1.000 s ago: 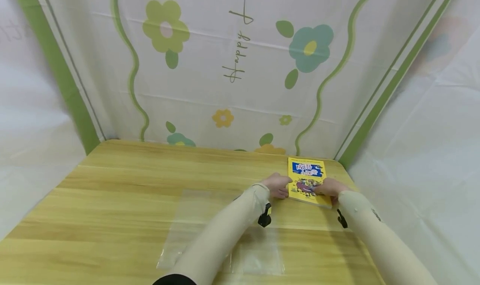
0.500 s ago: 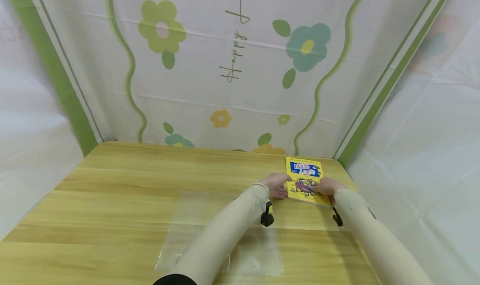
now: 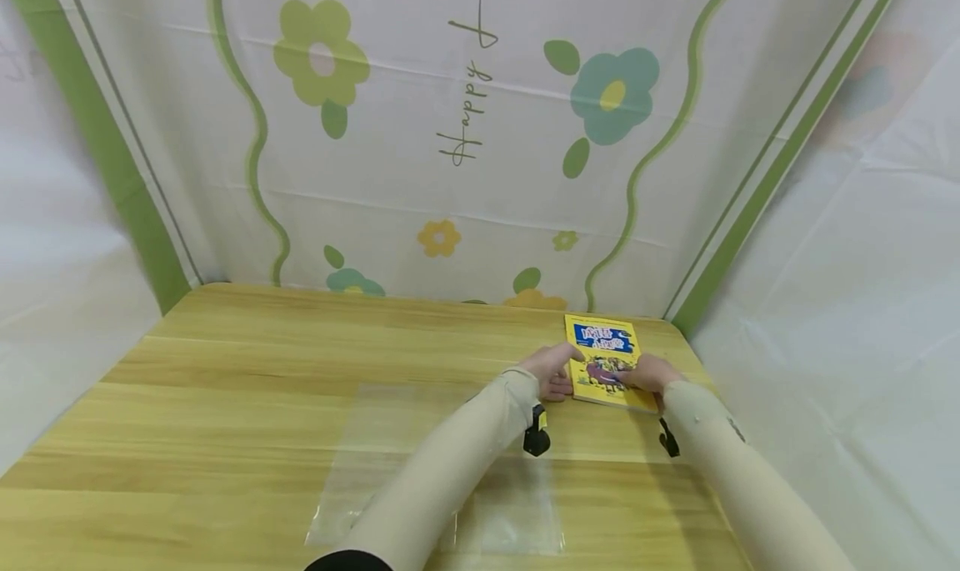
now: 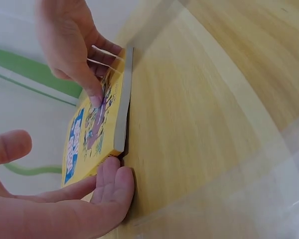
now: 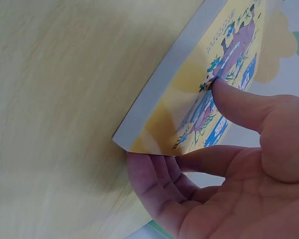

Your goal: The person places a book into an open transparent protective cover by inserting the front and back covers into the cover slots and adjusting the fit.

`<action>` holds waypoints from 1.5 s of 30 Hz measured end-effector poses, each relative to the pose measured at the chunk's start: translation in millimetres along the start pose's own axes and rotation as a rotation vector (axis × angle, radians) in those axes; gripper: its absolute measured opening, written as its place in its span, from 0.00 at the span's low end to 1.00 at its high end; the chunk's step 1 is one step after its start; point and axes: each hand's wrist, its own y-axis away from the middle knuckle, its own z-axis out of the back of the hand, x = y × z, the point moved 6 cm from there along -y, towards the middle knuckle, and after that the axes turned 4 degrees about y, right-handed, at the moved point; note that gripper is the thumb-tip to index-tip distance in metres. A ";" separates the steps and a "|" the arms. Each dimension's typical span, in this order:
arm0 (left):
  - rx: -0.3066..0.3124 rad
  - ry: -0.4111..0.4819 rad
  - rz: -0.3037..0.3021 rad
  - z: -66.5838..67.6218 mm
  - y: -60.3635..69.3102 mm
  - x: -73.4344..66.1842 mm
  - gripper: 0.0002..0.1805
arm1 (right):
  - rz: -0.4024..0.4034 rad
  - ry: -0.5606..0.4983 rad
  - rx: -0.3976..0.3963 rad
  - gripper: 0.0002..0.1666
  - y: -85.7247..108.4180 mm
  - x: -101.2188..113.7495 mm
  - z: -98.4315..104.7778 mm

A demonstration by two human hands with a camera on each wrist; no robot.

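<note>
A yellow book (image 3: 606, 361) with a blue title panel and a cartoon on its cover lies at the back right of the table. My right hand (image 3: 648, 374) grips its right edge, thumb on the cover. In the right wrist view, the fingers of that hand (image 5: 209, 184) curl at the book's side edge. My left hand (image 3: 551, 373) is at the opposite edge. The left wrist view shows that hand's fingertips (image 4: 109, 174) touching the book's side, its thumb raised off the cover.
A clear plastic bag or sheet (image 3: 356, 458) lies flat on the wooden table (image 3: 225, 404), partly under my left forearm. A white flowered curtain (image 3: 480, 196) hangs behind the table's back edge, with more white fabric on both sides.
The book and my right hand have shifted slightly left, toward my left hand. My left hand stays nearly in place. The head view has turned a little.
</note>
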 end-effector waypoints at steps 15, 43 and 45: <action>0.037 0.119 0.004 -5.5 1.8 -5.5 0.27 | 0.010 -0.050 -0.141 0.25 9.1 0.7 5.3; -0.038 0.270 -0.122 -21.3 -2.2 -1.6 0.29 | -0.042 -0.175 -0.095 0.28 0.0 -13.4 3.9; -0.031 0.283 -0.124 -22.4 -1.9 -1.2 0.29 | -0.043 -0.215 -0.095 0.27 -0.4 -15.3 3.3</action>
